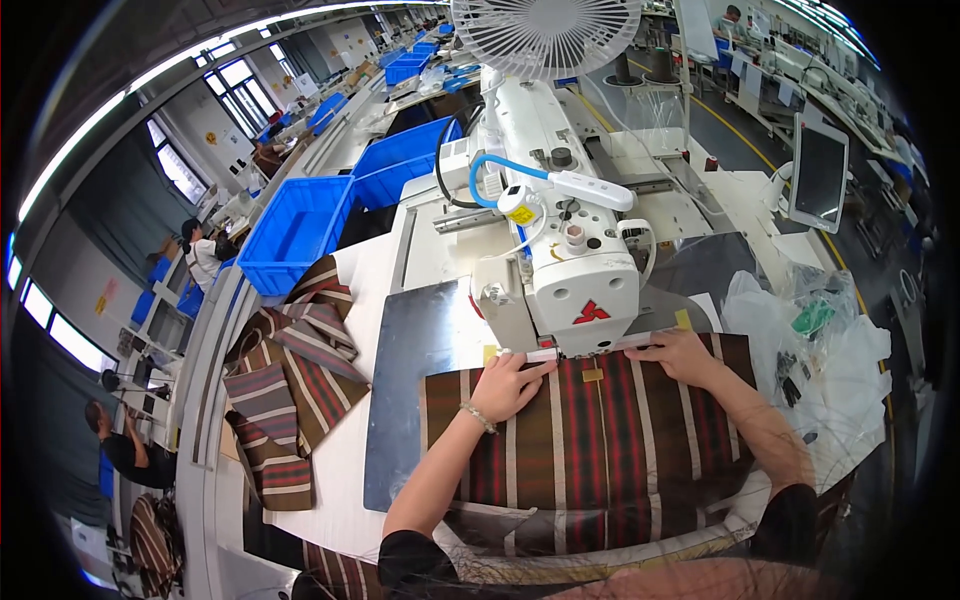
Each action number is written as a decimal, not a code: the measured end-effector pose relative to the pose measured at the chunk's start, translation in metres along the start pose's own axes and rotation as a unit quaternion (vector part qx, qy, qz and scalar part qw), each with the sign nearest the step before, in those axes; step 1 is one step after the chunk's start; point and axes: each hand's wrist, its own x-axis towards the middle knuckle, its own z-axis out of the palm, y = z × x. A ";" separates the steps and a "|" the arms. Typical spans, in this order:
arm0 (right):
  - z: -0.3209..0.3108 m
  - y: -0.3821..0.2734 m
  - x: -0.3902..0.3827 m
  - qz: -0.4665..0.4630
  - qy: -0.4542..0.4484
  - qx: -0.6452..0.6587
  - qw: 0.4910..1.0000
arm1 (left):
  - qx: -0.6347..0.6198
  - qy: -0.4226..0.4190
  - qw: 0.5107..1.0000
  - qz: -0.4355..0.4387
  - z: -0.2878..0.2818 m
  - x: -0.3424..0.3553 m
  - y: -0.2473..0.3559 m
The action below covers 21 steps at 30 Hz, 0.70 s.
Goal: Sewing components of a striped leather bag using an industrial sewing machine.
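Observation:
A striped brown, red and cream fabric panel lies under the head of a white industrial sewing machine. My left hand lies on the panel's upper edge left of the needle area, fingers apart on a pale strip there. My right hand rests on the same edge to the right, fingers apart, pointing toward the needle area. A small yellow tab sits on the fabric between my hands. The metal machine plate shows to the left. The needle itself is hidden by the machine head.
Folded striped pieces lie on the left of the table, behind them blue crates. Crumpled plastic bags and a screen are at right, a white fan above. Several people work farther off.

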 end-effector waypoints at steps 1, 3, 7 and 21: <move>0.001 0.001 0.001 0.006 -0.003 0.001 1.000 | -0.002 0.000 1.000 0.000 0.000 0.000 -0.002; 0.003 0.003 0.002 0.011 -0.007 0.002 1.000 | -0.022 0.007 1.000 0.008 0.001 0.000 -0.005; 0.001 0.004 0.002 0.016 -0.014 0.016 1.000 | -0.033 -0.004 0.999 0.002 0.002 0.001 -0.005; 0.005 0.013 0.000 0.032 -0.035 0.089 0.995 | -0.023 -0.008 1.000 -0.009 0.001 -0.001 -0.004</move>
